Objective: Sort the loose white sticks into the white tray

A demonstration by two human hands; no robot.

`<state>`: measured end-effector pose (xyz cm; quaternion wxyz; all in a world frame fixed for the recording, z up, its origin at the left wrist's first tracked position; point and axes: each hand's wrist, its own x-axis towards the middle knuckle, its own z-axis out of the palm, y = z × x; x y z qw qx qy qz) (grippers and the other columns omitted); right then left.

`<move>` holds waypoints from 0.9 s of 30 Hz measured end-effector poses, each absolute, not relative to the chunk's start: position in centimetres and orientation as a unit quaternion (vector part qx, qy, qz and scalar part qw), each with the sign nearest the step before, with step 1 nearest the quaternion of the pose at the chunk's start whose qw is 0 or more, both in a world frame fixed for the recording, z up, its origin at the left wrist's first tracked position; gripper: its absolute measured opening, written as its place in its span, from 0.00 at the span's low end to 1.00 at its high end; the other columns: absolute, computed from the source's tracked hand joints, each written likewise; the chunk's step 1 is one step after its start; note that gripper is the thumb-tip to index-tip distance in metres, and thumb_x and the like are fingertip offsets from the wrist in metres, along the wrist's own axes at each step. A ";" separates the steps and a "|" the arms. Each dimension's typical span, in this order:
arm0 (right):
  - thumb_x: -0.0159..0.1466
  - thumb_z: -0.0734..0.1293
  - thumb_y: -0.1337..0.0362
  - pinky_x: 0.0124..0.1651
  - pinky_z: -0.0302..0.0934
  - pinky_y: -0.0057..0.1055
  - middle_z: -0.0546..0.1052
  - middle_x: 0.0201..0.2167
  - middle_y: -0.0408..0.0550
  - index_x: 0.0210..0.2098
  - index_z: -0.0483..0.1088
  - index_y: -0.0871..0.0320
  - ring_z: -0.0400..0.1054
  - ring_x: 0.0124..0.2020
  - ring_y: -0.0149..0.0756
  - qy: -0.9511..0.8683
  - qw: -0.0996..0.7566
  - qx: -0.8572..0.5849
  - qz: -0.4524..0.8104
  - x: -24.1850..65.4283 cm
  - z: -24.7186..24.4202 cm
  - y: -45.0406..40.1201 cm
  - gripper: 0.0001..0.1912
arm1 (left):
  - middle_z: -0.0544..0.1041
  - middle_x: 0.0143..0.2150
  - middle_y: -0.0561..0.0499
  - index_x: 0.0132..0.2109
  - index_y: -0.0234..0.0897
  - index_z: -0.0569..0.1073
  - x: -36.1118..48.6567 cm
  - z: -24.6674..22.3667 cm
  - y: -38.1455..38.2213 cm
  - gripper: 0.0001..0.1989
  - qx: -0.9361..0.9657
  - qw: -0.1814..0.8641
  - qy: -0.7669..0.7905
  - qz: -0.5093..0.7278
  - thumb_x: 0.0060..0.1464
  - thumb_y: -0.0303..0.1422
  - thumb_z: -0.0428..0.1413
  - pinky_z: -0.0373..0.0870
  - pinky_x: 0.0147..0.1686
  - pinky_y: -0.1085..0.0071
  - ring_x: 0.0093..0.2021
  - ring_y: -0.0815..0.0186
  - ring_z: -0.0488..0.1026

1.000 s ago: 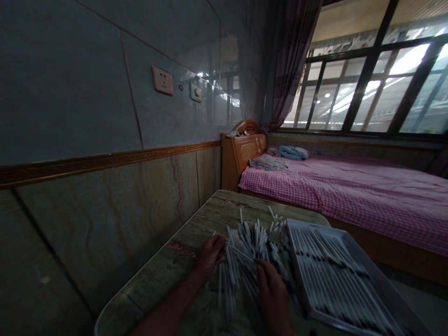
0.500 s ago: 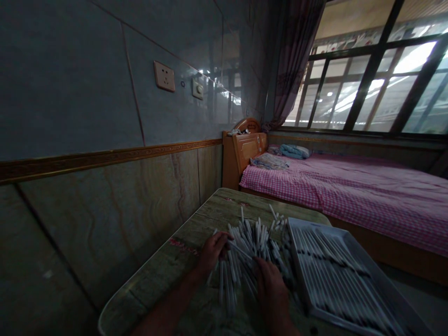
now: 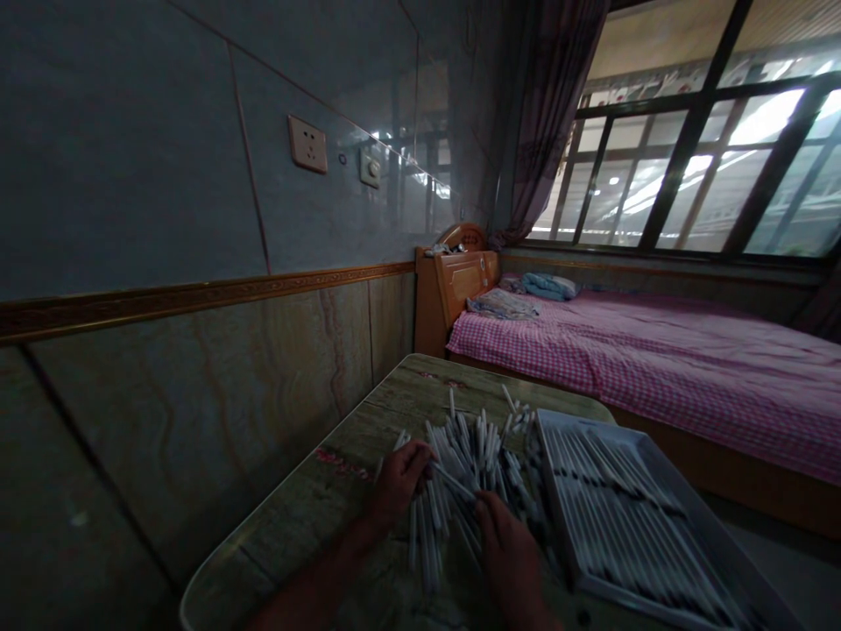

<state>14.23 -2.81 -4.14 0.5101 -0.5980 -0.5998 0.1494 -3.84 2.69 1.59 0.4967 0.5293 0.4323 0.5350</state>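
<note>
A slim white pen (image 3: pixel 453 480) slants between my two hands over the table. My left hand (image 3: pixel 402 478) is closed around its upper-left end, thumb and fingers pinching it. At the lower-right end, my right hand (image 3: pixel 507 543) grips it between thumb and forefinger. Below and behind them lies a loose heap of similar white pens (image 3: pixel 483 443), some showing dark parts. To the right of my right hand, a shallow pale tray (image 3: pixel 570 535) holds many white pens with dark ends, laid side by side in two rows. Dim light and blur hide the fine detail.
The heap and tray rest on a green marbled table (image 3: pixel 315 526) with rounded corners. A tiled wall (image 3: pixel 197 394) runs along its left side. Beyond the far edge stands a bed (image 3: pixel 631 350) with a pink checked sheet. Small short pieces (image 3: pixel 522 419) lie near the tray's far corner.
Both hands keep hold of the same pen and have shifted only slightly. The view has turned a little to the right.
</note>
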 end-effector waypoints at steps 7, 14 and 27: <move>0.59 0.59 0.47 0.33 0.59 0.30 0.77 0.24 0.47 0.24 0.73 0.55 0.69 0.29 0.39 -0.553 0.498 -0.585 0.323 13.4 -1.3 -3.0 0.21 | 0.69 0.18 0.56 0.30 0.36 0.73 -4.0 1.4 2.5 0.19 0.536 0.475 0.441 0.540 0.46 0.50 0.59 0.55 0.16 0.77 0.16 0.73 0.62; 0.55 0.61 0.51 0.24 0.47 0.25 0.61 0.15 0.37 0.17 0.61 0.55 0.54 0.20 0.29 -0.509 0.506 -0.557 0.418 13.5 -0.6 -2.9 0.17 | 0.71 0.19 0.55 0.32 0.37 0.74 -4.3 0.6 2.8 0.20 0.550 0.486 0.425 0.529 0.47 0.51 0.58 0.57 0.16 0.77 0.17 0.72 0.63; 0.58 0.61 0.58 0.34 0.58 0.26 0.78 0.31 0.46 0.31 0.74 0.56 0.72 0.34 0.36 -0.562 0.335 -0.742 0.145 26.8 5.4 -0.8 0.12 | 0.72 0.25 0.54 0.44 0.38 0.71 -3.6 1.2 1.9 0.23 0.471 0.398 0.450 0.646 0.50 0.52 0.55 0.62 0.23 0.72 0.23 0.67 0.65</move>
